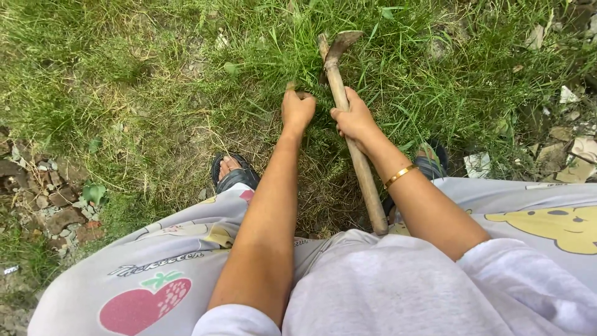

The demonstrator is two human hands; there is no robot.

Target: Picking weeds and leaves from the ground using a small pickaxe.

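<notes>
At far left: broken bricks and rubble (pixel 59 208) along the edge of the grass (pixel 155 93). Next, a sandalled foot (pixel 233 173) planted on the trampled patch. Left hand (pixel 298 109): closed into a fist on a tuft of grass (pixel 291 87), knuckles up, pressed low against the ground. Just beside it, right hand (pixel 354 118): wrapped firmly around the wooden handle (pixel 357 155) of a hand hoe, near the upper third of the shaft, a gold bangle (pixel 399 175) on the wrist. Metal blade (pixel 339 45) at the far end, angled into the turf just beyond the fist. Butt of the handle resting near the lap, between the knees. Handling, as judged: rigid shaft, dry and rough enough for a secure hold; head-heavy, so best gripped close to the blade for short controlled strokes. Grass soft, thin, likely to tear if pulled high; best taken low, near the roots. At far right: second foot, scattered stones and paper scraps (pixel 563 149).
</notes>
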